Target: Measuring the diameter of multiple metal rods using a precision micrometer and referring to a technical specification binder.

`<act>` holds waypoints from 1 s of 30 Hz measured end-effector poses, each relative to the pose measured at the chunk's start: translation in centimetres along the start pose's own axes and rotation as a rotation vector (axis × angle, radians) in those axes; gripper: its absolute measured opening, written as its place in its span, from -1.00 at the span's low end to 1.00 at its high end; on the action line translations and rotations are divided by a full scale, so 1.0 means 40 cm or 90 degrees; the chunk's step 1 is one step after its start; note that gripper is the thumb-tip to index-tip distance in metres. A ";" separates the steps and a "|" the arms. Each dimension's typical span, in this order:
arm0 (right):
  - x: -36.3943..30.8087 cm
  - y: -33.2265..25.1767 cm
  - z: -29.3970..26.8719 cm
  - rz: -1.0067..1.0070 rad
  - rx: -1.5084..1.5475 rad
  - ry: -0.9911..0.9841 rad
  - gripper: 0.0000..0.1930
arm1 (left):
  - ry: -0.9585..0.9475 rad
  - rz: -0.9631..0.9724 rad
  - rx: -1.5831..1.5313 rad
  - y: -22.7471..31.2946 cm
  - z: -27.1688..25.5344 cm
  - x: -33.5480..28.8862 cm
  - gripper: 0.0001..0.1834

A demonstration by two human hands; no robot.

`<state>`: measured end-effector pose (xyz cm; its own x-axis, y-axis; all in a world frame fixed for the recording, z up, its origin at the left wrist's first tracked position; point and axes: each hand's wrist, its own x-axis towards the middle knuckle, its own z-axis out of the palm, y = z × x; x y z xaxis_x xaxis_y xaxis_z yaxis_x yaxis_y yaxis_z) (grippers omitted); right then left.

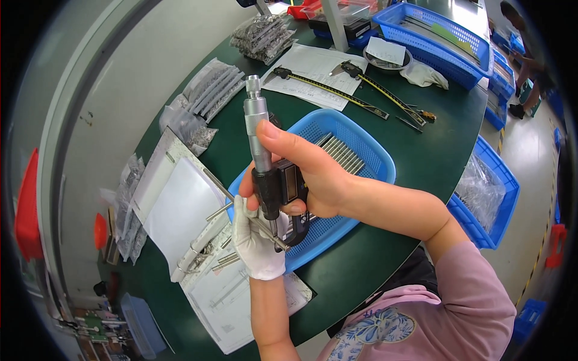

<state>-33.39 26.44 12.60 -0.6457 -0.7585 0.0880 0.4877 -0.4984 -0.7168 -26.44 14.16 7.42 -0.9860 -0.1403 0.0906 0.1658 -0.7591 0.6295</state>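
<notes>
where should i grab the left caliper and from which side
The left caliper is probably best pinched from above, across the middle of its beam: it lies flat, and the beam is long, slim and uncovered.

You're in a workshop: your green worktop [430, 144] carries metal rods [347, 155] and calipers [337, 93], with blue crates [430, 57] at the upper right.

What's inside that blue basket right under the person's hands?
Slim metal rods lie side by side in the blue basket. The right hand, micrometer and gloved left hand hide part of its left and middle, so whatever lies there can't be seen.
</notes>
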 end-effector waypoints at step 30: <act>-0.040 -0.121 -0.023 -0.181 -0.102 0.113 -0.26 | 0.076 0.131 -0.004 0.087 0.010 0.070 -0.84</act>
<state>-35.25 30.45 15.28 -0.8408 -0.5073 0.1888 0.1843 -0.5962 -0.7814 -28.64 11.39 10.17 -0.9223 -0.3658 0.1245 0.3633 -0.7111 0.6019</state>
